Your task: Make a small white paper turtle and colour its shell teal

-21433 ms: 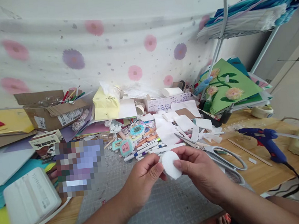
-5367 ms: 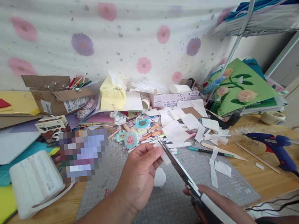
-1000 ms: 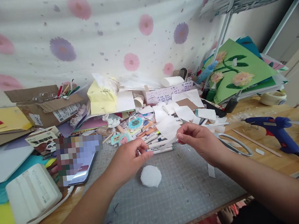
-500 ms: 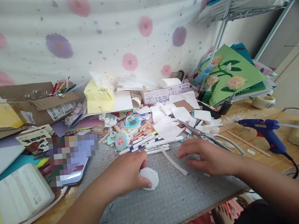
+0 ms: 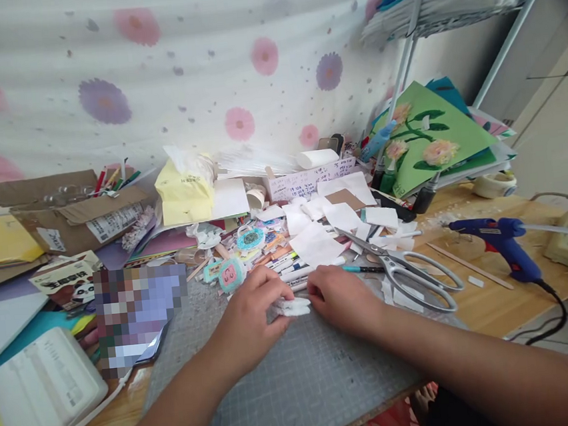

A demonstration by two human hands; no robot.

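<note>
My left hand grips a small white textured round piece between thumb and fingers; its edge now faces me and looks layered. Close on its right is my right hand, fingers curled in and pressed together. Whatever they hold is hidden, and I cannot tell if they touch the white piece. Both hands are over the grey cutting mat. Beyond them lie several marker pens and white paper scraps. Large scissors rest to the right of my right hand.
A blue hot glue gun with its cord lies on the right. On the left are a phone, a white box-shaped device with a cable and a cardboard box. A yellow tissue pack stands at the back.
My left hand has lifted the white piece and turned it edge-on. My right hand has moved left beside it and curled its fingers. The paper strip from the mat is out of sight.
</note>
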